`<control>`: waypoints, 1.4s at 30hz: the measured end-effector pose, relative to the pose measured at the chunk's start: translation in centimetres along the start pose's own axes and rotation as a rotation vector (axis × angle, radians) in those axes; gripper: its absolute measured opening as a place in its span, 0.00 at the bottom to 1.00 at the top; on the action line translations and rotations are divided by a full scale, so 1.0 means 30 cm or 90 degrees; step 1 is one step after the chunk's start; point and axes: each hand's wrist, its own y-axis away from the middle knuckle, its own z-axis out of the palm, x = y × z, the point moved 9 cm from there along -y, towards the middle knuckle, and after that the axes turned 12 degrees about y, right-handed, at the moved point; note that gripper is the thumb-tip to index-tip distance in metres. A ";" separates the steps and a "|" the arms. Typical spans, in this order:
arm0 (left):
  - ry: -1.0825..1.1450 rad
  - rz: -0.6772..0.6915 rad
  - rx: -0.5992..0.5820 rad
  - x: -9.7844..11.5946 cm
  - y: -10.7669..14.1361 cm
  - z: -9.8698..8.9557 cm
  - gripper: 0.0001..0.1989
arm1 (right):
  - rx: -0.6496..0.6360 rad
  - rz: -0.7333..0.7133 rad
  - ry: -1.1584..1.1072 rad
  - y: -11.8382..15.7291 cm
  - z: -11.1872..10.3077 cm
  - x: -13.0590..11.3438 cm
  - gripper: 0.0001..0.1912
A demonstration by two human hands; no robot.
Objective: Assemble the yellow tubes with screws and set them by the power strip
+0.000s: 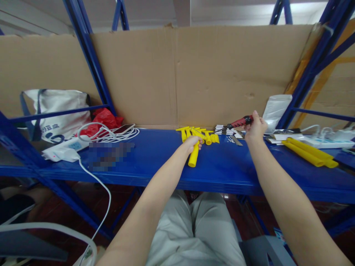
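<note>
My left hand (193, 143) is closed around a yellow plastic tube-shaped handle (193, 159), whose round end points toward me. A red and black screwdriver (240, 122) is gripped at the back of its handle by my right hand (255, 127). Its thin shaft points left, down toward the yellow parts near my left hand; whether the tip touches one I cannot tell. Several yellow T-shaped plastic parts (208, 136) lie in a row behind my left hand. A flat grey metal blade (236, 140) and small shiny bits (230, 139) rest between my hands.
Two yellow tubes (307, 152) lie at the right, before a white power strip (327, 142). A silver pouch (276, 111) leans behind my right hand. At left are a coiled white cable (119, 133), a power strip (66, 147), a red bag (107, 118) and a cloth bag (59, 111).
</note>
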 end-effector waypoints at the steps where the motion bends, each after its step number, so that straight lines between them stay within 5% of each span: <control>1: -0.002 -0.004 -0.008 -0.001 0.004 0.005 0.07 | 0.005 0.009 -0.004 0.004 0.001 0.005 0.20; 42: 0.007 -0.033 -0.079 -0.012 0.029 0.052 0.08 | -0.020 0.031 0.031 0.049 0.031 0.005 0.24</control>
